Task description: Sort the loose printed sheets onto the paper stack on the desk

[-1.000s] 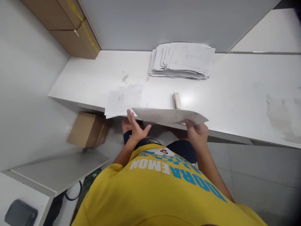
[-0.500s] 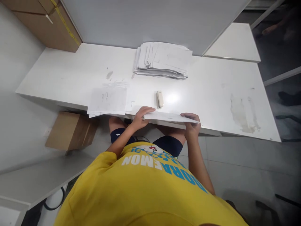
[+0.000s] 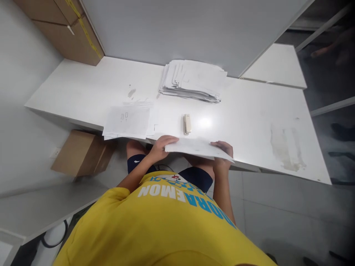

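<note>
I hold a thin set of white paper sheets [image 3: 197,148] over the near edge of the white desk [image 3: 244,122]. My left hand [image 3: 161,146] grips its left end, fingers curled over the top. My right hand [image 3: 222,155] pinches its right end from below, fingers on the upper face. A small beige stapler [image 3: 187,123] lies on the desk just beyond the sheets. To the left, a few printed sheets [image 3: 127,122] lie flat and overhang the desk edge. A tall, loose pile of papers [image 3: 194,80] stands at the back by the wall.
Large cardboard boxes [image 3: 59,29] stand at the desk's far left corner. A smaller cardboard box [image 3: 83,153] sits on the floor under the desk's left end. A second white desk [image 3: 274,66] adjoins at the back right. Smudges [image 3: 287,149] mark the desk's right part.
The held sheets have dropped lower and flatter toward the desk edge. My left hand, open beneath them a second ago, has closed over their left end. The view has shifted.
</note>
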Action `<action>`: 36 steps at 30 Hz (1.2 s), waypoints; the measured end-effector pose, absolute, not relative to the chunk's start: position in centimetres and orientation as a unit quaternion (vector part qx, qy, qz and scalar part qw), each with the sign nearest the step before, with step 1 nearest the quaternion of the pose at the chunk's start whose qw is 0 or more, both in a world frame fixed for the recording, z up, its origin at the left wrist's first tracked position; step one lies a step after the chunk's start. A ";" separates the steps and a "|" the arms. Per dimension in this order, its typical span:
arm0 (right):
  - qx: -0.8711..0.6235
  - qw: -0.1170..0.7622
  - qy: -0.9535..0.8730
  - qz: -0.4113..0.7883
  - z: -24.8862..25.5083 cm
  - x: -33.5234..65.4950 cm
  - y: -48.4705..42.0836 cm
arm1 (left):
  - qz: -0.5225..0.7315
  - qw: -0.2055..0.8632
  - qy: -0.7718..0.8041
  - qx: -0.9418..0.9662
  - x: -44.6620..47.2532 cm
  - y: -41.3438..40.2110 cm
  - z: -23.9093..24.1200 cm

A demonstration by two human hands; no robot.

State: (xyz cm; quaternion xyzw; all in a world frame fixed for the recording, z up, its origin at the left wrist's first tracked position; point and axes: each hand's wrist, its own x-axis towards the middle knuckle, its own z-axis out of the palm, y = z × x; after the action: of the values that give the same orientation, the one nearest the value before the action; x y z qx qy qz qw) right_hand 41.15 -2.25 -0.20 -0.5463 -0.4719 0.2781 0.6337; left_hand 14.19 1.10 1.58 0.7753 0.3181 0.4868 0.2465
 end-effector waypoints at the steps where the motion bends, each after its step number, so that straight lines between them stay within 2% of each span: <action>1: -0.553 0.628 -0.474 0.275 0.1 41.4 -2.5 | 0.499 0.248 0.328 0.763 13.9 0.9 1.9; 6: -0.567 0.599 -0.517 0.230 1.4 42.3 -3.2 | 0.503 0.259 0.339 0.752 12.5 0.4 3.1; 11: -0.550 0.548 -0.567 0.273 2.8 41.5 -3.3 | 0.493 0.283 0.340 0.749 12.5 0.3 2.2; 17: -0.539 0.624 -0.519 0.223 3.9 40.4 -3.1 | 0.487 0.271 0.295 0.776 13.8 -0.3 2.2; 26: -0.572 0.615 -0.491 0.231 2.1 40.1 -3.9 | 0.370 0.241 0.372 0.816 10.2 -2.0 1.3; 36: -0.558 0.649 -0.470 0.213 1.6 39.5 -2.9 | 0.395 0.244 0.343 0.816 11.9 -1.2 0.9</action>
State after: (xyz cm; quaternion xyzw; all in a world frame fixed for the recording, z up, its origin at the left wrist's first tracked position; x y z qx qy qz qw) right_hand 39.48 -2.91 1.60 -0.5584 -0.4702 0.2135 0.6492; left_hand 11.91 -1.22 0.89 0.8164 0.3433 0.3948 0.2444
